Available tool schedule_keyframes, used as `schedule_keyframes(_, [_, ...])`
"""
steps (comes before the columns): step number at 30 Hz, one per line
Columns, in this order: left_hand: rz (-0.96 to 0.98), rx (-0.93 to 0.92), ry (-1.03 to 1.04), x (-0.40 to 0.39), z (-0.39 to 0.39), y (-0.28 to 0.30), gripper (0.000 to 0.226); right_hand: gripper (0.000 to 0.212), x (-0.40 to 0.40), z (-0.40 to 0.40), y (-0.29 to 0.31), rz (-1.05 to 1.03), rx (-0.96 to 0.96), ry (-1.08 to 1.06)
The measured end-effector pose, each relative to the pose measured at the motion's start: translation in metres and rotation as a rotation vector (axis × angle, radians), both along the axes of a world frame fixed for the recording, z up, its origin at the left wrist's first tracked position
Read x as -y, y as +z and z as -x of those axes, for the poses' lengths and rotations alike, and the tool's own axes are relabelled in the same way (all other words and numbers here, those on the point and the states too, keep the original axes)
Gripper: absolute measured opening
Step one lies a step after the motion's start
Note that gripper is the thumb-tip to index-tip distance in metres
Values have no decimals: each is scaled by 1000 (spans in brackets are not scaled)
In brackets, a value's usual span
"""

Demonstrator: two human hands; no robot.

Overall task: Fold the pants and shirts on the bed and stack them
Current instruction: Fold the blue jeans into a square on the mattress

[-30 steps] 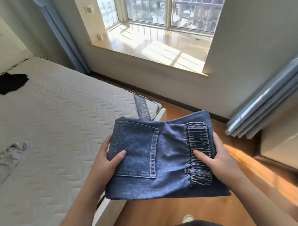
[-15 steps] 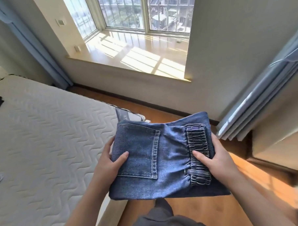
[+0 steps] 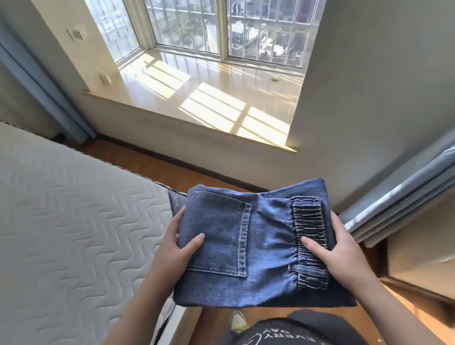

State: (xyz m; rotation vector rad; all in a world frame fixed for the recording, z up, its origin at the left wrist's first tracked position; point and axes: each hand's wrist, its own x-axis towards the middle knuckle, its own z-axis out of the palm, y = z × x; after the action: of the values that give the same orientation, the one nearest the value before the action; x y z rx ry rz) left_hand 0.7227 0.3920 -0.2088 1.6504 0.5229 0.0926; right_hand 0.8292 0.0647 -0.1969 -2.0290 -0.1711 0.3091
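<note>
The bed (image 3: pixel 67 231) fills the left of the view, its white quilted mattress bare in the part that shows, with a strip of wooden floor (image 3: pixel 147 160) running between it and the wall under the sunlit window sill (image 3: pixel 199 100). Grey-blue curtains (image 3: pixel 404 190) hang bunched at the right. Held in the air past the bed's corner, over the floor and not on the mattress, is a pair of jeans (image 3: pixel 258 251) folded into a compact, roughly square bundle, back pocket (image 3: pixel 221 235) up on the left and the gathered elastic waistband (image 3: pixel 310 241) on the right. The left hand (image 3: pixel 172 250) grips the bundle's left edge, thumb pressed on top of the pocket and the other fingers tucked beneath out of sight; the right hand (image 3: pixel 339 248) grips the right edge the same way, thumb lying across the waistband, fingers hidden under the cloth. The folding of this piece looks finished, so the step in hand seems to be carrying it to wherever the stack goes. No stack and no other clothes show here, so the landing spot cannot be told. The next move probably calls for turning back toward the mattress, keeping both thumbs pinching so the layers do not slide apart, and lowering the bundle flat before letting go.
</note>
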Motion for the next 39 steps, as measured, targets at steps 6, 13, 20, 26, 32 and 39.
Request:
schedule_keyframes(6, [-17,-5,38,-12,-61,-9,65,62,-16,-72,-11,12,-9,21])
schedule_keyframes(13, [-3,-56,56,-11,-165,-16,69,60,-20,-185,-27,13,-24,49])
schedule_keyframes(20, [31,-48,118,1,-268,-8,72,71,-18,-309,-21,-9,-27,70])
schedule_keyframes(26, [55,-27,241,1,-312,-6,69,70,-45,-392,-18,5,-21,210])
schedule_keyframes(32, [84,-52,401,-37,-329,-16,69,65,-102,-439,-27,2,-56,346])
schedule_keyframes(39, [118,-45,537,-109,-356,-36,71,63,-206,-501,-34,-9,-42,521])
